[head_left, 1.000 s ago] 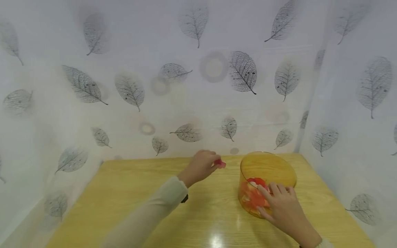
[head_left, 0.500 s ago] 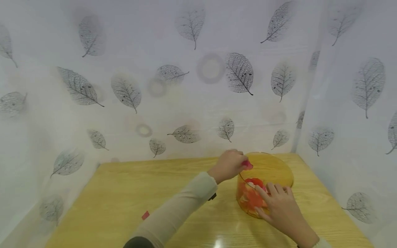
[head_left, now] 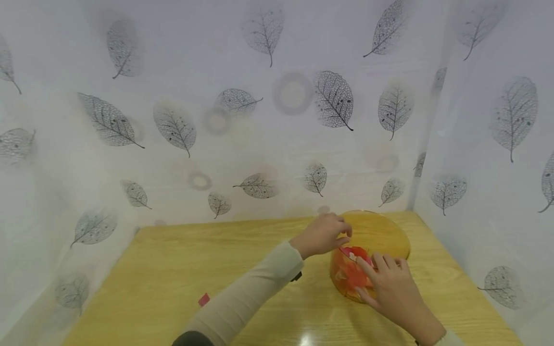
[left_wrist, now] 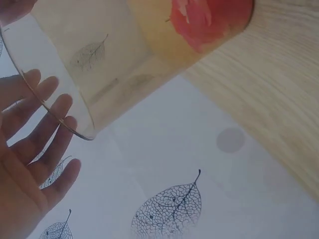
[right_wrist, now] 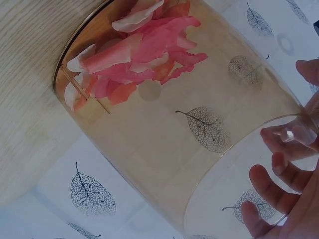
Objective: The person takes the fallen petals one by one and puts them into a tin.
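Observation:
A see-through amber cylindrical container (head_left: 365, 230) stands on the right of the wooden table. Pink, red and whitish flower petals (right_wrist: 144, 55) lie heaped at its bottom. My left hand (head_left: 324, 234) is at the left side of the container's mouth, its fingers loosely bent and holding no petal that shows. In the left wrist view, the fingertips (left_wrist: 65, 107) overlap the rim. My right hand (head_left: 391, 286) grips the near right rim, with fingers (right_wrist: 266, 184) over the edge. The thumb lies along the outer wall in the head view.
One loose red petal (head_left: 204, 300) lies on the wooden table (head_left: 164, 269), left of my left sleeve (head_left: 246, 288). Pale curtains (head_left: 277, 120) printed with dark leaves hang behind the table and along both sides.
My left hand moved right to the container's mouth with a petal, then let it go there. A loose petal on the table came into sight. The right hand stayed on the rim.

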Demonstrator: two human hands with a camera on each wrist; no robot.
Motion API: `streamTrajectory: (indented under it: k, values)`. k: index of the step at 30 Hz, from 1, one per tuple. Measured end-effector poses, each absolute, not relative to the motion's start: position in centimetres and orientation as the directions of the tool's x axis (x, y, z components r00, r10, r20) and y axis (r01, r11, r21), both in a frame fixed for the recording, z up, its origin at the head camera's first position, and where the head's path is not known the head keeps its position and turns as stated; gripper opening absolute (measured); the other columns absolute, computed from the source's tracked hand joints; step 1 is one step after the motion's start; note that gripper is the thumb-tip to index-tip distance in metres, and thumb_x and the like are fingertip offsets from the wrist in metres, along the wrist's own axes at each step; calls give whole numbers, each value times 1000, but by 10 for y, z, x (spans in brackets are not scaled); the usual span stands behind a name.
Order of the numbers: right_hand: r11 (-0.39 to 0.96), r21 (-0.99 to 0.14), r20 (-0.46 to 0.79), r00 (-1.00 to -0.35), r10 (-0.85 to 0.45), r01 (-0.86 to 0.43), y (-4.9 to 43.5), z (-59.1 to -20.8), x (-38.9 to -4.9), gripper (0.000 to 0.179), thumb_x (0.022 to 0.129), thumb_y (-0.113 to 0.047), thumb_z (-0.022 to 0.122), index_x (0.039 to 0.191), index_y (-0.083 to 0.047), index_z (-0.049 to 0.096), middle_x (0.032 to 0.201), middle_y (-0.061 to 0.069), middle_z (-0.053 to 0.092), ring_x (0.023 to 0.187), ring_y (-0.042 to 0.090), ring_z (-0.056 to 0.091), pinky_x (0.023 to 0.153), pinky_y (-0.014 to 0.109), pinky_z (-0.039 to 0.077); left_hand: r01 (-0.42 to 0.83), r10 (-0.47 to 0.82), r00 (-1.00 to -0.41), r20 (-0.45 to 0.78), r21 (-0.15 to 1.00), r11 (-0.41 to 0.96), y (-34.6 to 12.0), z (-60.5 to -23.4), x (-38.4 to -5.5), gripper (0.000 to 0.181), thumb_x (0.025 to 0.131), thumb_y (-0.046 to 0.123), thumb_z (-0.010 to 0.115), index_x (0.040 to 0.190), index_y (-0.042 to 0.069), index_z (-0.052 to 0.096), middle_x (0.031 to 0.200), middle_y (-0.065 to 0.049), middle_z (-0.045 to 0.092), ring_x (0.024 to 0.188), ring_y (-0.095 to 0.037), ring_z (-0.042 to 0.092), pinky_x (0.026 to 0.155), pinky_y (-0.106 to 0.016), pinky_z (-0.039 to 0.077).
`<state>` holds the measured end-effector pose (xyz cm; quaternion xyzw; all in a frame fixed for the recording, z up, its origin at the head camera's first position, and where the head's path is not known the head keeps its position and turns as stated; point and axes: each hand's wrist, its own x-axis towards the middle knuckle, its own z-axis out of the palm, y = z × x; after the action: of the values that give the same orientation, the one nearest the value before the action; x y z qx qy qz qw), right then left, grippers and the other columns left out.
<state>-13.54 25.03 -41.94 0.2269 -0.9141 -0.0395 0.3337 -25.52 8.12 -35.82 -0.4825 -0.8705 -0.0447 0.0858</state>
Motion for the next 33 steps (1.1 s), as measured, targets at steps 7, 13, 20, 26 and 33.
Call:
streamTrajectory:
  k: [7,13,20,26,33]
  values:
    - [895,222,600,-670,-438,-387,248,-420,-137,79,90,-66,6,109,-16,63,82,9,53,71,27,53,62,45,43,850,758,-473,449,5,527,45,-358,-247,14,91,27,62,101,20,67,94,6,65,84,-8,56,82,-22,46]
    - [894,215,590,-677,-439,-393,247,-421,-138,77,89,-66,6,110,-17,62,81,7,52,70,25,51,62,44,41,810,679,-525,513,56,583,-7,-365,-230,12,89,22,65,100,19,66,99,4,65,95,-12,61,89,-29,49]
    - [891,216,599,-667,-443,-398,248,-421,-138,76,91,-64,7,110,-16,62,81,8,53,69,26,52,62,45,42,713,592,-611,526,40,700,-82,-384,-212,15,82,19,72,97,19,66,96,5,65,88,-11,62,80,-30,52]
    - [893,204,598,-671,-437,-400,248,-420,-138,76,90,-64,7,110,-15,62,81,8,52,68,26,52,61,46,43,596,514,-732,447,57,801,-146,-407,-204,21,77,16,77,95,17,66,93,4,65,87,-14,63,78,-32,53]
    - [893,212,606,-664,-438,-396,248,-420,-137,74,91,-64,8,108,-15,62,79,6,49,66,24,49,60,45,42,515,489,-847,207,94,852,-205,-440,-190,27,74,15,77,98,13,64,95,-2,64,85,-20,62,75,-37,53]
